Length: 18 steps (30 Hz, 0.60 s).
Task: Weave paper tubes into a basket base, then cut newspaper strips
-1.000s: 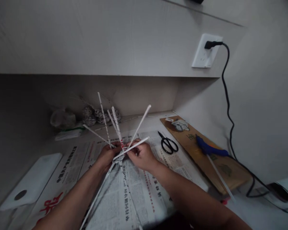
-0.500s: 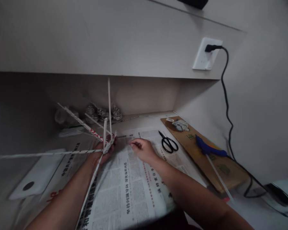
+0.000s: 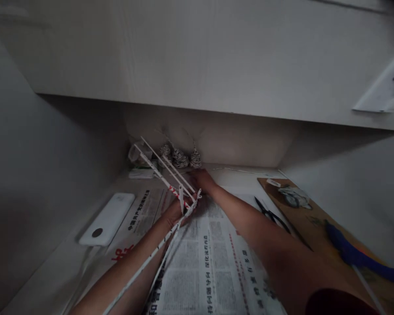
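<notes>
My left hand [image 3: 175, 211] grips a woven start of rolled newspaper sticks [image 3: 189, 209], its long ends fanning up to the left and down toward me. Beyond it, my right hand [image 3: 202, 178] reaches to the back of the surface, dark and blurred. Its fingers do not show clearly. Just past the right hand stand small woven paper pieces [image 3: 180, 158] with thin ends sticking up. A thin paper stick [image 3: 236, 169] lies along the back edge to its right. Sheets of newspaper [image 3: 190, 267] lie beneath both arms.
Black scissors [image 3: 269, 213] lie right of my right forearm, partly hidden by it. Beyond them are a cardboard piece [image 3: 302, 216] and a blue glue gun [image 3: 354, 253]. A white power bank [image 3: 110, 221] lies at left. A cabinet panel [image 3: 197, 57] overhangs the recess.
The view has turned left. My right hand has moved forward and left, from over the newspaper to near the back woven pieces. My left hand keeps its hold on the paper sticks.
</notes>
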Tool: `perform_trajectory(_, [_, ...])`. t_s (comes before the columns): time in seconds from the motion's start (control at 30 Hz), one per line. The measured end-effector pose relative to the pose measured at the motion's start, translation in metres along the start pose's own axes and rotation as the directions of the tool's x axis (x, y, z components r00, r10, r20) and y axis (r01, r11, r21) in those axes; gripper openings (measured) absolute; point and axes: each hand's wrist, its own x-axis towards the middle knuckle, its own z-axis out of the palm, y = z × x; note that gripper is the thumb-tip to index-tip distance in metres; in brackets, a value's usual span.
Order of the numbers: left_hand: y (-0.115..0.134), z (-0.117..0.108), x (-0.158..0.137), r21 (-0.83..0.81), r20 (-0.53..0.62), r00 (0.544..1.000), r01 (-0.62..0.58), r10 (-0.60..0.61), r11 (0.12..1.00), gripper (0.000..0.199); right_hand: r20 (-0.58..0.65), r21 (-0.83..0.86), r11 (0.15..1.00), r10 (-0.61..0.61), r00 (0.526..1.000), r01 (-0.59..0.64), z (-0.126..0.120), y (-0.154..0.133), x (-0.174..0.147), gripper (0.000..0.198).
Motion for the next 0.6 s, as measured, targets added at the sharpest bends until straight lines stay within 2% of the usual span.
perform_trajectory(0.1, [-0.003, -0.004, 0.004, -0.056, 0.038, 0.999, 0.03, -0.028, 0.998, 0.041, -0.013, -0.04, 0.998, 0.039, 0.999, -0.039, 0.014, -0.005, 0.026, 0.036])
perform_trajectory(0.27, [-0.003, -0.004, 0.006, -0.014, 0.07, 0.996, 0.061, -0.06, 0.998, 0.04, -0.024, -0.045, 0.998, 0.03, 0.999, -0.031, 0.026, -0.012, 0.033, 0.022])
perform_trajectory(0.43, [0.002, 0.002, 0.003, 0.006, 0.055, 0.998, 0.041, -0.041, 0.999, 0.036, -0.058, 0.025, 1.0, 0.007, 0.998, -0.005, 0.005, -0.002, 0.002, 0.023])
perform_trajectory(0.53, [0.004, 0.003, 0.001, -0.003, 0.033, 0.998, 0.052, -0.052, 0.999, 0.032, -0.177, 0.164, 0.984, -0.042, 0.983, 0.072, -0.016, 0.008, -0.03, 0.023])
perform_trajectory(0.6, [0.005, 0.004, 0.0, 0.008, -0.005, 0.999, 0.043, -0.043, 0.999, 0.029, -0.293, 0.275, 0.95, -0.062, 0.954, 0.146, -0.028, 0.012, -0.055, 0.02])
